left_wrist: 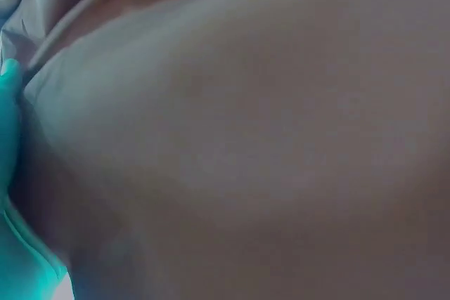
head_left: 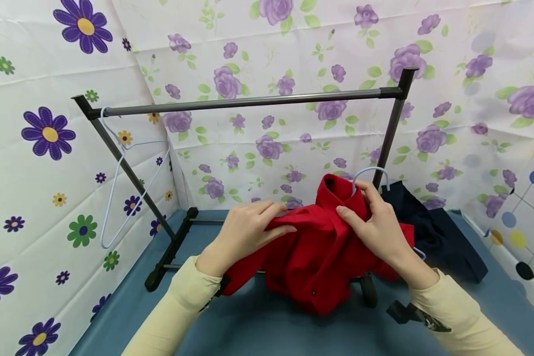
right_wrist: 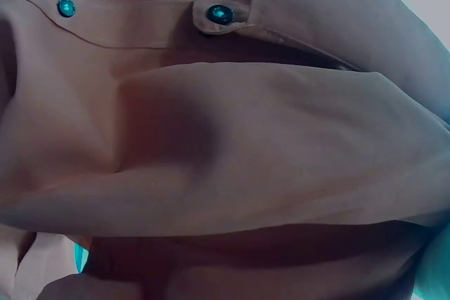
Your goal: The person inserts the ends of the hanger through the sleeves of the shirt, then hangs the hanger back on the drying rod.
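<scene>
A red buttoned shirt (head_left: pixel 307 267) with a collar is held up in front of the rack. The light-blue hook of a hanger (head_left: pixel 374 169) stands out at its collar; cloth hides most of that hanger. My left hand (head_left: pixel 246 230) holds the shirt's shoulder between thumb and fingers. With thumb and fingers my right hand (head_left: pixel 376 227) grips the collar side beside the hook. Blurred shirt cloth (left_wrist: pixel 246 138) fills most of the left wrist view, tinted brownish. In the right wrist view, folds of the shirt (right_wrist: pixel 281 145) show a dark button (right_wrist: pixel 220 14).
Behind the shirt stands a dark metal rack with a top rail (head_left: pixel 249 101). A light-blue hanger (head_left: pixel 111 198) hangs at the rail's left end. Dark navy clothing (head_left: pixel 449 247) lies at the right on the blue-grey table surface (head_left: pixel 231 326). Flowered cloth (head_left: pixel 267 59) covers the back.
</scene>
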Demonstrator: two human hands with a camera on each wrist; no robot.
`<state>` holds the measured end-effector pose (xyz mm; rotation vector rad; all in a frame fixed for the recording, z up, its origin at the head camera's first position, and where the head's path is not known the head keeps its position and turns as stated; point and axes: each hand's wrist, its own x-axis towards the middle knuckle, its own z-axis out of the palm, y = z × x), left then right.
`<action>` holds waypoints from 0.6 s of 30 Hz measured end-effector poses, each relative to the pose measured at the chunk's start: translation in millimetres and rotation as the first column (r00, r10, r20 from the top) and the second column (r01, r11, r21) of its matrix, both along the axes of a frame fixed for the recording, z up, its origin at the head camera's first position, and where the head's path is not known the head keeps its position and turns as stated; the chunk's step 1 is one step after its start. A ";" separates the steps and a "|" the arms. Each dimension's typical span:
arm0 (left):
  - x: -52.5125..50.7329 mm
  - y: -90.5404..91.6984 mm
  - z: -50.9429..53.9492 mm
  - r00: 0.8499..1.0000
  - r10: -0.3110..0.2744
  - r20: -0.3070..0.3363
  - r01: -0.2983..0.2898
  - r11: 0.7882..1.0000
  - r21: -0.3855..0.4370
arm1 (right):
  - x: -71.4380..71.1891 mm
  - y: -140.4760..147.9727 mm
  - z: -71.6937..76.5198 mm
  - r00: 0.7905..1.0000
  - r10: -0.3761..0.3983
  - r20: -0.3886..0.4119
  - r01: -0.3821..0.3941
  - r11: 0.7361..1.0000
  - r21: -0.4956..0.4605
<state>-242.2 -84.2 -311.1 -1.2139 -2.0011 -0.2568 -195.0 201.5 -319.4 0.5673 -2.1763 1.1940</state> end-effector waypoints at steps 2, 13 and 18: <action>0.5 -10.7 -2.4 1.000 0.029 0.003 -0.029 1.000 0.012 | -0.3 2.1 2.3 1.000 -0.017 -0.004 0.017 1.000 -0.010; -2.9 -32.4 -10.4 1.000 -0.008 0.011 0.008 1.000 0.026 | -0.7 -1.9 2.1 1.000 0.000 0.009 0.000 1.000 0.001; -2.7 -21.9 -6.6 1.000 -0.018 -0.010 0.019 0.999 0.051 | 0.7 -9.7 0.5 1.000 0.029 0.011 -0.029 0.999 0.020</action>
